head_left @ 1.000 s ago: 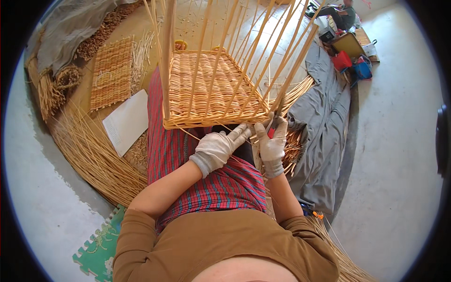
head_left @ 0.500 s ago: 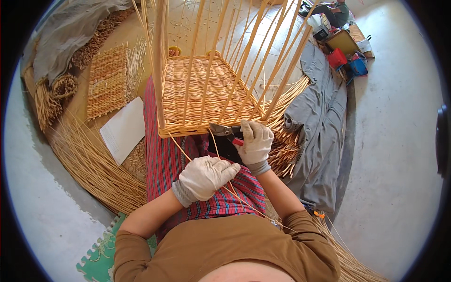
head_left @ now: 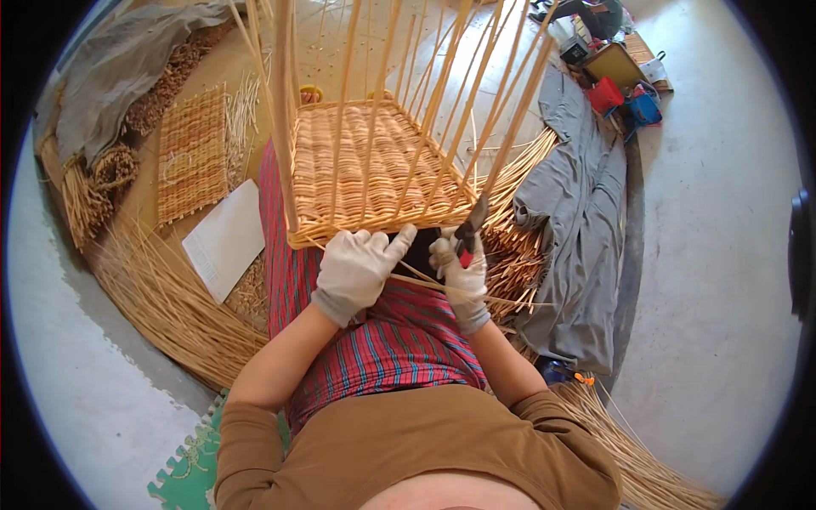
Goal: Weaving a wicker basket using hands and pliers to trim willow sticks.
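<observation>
Head view shows a tan, box-shaped woven wicker basket [head_left: 353, 183] with tall pale stakes [head_left: 284, 102], near centre, over the red striped cloth [head_left: 399, 340]. White-gloved left hand [head_left: 355, 268] touches its near edge; whether it clenches, I cannot tell. White-gloved right hand [head_left: 463, 279] grasps red-handled, dark-bladed shears [head_left: 472, 223]. The basket seems light and firm, the stakes flexible; its woven edge is probably the safest hold.

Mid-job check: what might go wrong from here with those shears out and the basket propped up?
The right hand holds the shears pointing up beside the basket's right-hand stakes, so a stray move might nick one.

The left hand is at the basket's near edge, close to the shears; a slip could perhaps catch its glove.

A loose strand crosses by the right hand and might snag.
</observation>
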A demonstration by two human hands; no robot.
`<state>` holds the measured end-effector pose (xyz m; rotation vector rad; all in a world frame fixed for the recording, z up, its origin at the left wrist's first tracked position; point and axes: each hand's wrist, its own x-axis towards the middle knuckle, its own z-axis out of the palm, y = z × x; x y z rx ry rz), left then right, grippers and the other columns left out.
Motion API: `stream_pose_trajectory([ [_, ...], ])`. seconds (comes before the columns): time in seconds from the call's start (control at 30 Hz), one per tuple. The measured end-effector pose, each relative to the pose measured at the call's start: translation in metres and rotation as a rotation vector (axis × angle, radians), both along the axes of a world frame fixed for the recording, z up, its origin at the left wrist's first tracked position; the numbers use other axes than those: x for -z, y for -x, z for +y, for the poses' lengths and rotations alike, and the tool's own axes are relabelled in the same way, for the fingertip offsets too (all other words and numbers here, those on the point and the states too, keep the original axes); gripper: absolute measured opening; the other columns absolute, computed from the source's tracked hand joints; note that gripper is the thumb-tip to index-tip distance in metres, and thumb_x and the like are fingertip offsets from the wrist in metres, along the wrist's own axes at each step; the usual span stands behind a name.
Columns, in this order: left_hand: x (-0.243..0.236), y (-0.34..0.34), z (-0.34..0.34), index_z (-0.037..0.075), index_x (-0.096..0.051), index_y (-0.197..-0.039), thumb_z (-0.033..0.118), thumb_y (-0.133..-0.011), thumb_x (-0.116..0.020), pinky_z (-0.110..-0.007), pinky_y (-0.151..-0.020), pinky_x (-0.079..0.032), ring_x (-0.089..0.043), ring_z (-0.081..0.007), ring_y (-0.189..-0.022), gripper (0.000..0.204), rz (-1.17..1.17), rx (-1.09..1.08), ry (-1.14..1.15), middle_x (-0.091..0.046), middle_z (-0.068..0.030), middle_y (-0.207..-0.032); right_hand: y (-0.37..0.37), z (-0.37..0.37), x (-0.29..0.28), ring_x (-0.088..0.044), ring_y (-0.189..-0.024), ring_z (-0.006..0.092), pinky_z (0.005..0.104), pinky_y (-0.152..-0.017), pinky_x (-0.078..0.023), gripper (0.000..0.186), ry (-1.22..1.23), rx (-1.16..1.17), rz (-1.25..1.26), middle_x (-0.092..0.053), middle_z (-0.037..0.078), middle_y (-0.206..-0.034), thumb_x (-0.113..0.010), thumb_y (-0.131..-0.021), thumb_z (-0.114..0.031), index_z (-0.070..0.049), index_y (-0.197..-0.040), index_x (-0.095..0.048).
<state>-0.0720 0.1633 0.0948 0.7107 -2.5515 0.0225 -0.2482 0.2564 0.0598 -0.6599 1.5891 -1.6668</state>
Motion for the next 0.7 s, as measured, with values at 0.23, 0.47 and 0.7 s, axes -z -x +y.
stream_pose_trajectory([
  [0.23,0.031,0.020,-0.013,0.014,-0.063,-0.093,0.015,-0.080,-0.058,-0.035,-0.058,-0.041,-0.056,-0.0192,-0.062,0.014,0.095,-0.013,0.066,-0.053,0.0003,-0.066,0.037,-0.018,-0.040,-0.050,-0.064,0.0054,0.0221,-0.053,-0.042,0.017,0.154,0.126,0.100,-0.055,-0.004,-0.080,-0.067,-0.090,-0.004,-0.009,-0.100,-0.054],
  [0.47,-0.002,-0.023,0.018,0.016,-0.060,-0.081,0.019,-0.079,-0.066,-0.035,-0.060,-0.038,-0.054,-0.0195,-0.060,0.007,0.115,0.039,-0.192,-0.051,-0.0004,-0.064,0.047,-0.004,-0.044,-0.056,-0.071,0.0160,0.0298,-0.064,-0.047,0.044,-0.065,0.105,0.880,-0.058,0.005,-0.081,-0.081,-0.078,-0.020,-0.006,-0.109,-0.053],
  [0.7,-0.031,-0.046,0.038,0.014,-0.060,-0.079,0.014,-0.070,-0.075,-0.035,-0.053,-0.041,-0.058,-0.0187,-0.056,0.018,0.381,0.173,-0.401,-0.064,0.0041,-0.069,-0.027,-0.008,-0.019,-0.057,-0.096,0.0312,0.0469,-0.082,-0.043,0.075,-0.067,-0.364,1.378,-0.057,0.011,-0.104,-0.083,-0.062,-0.038,-0.006,-0.122,-0.052],
])
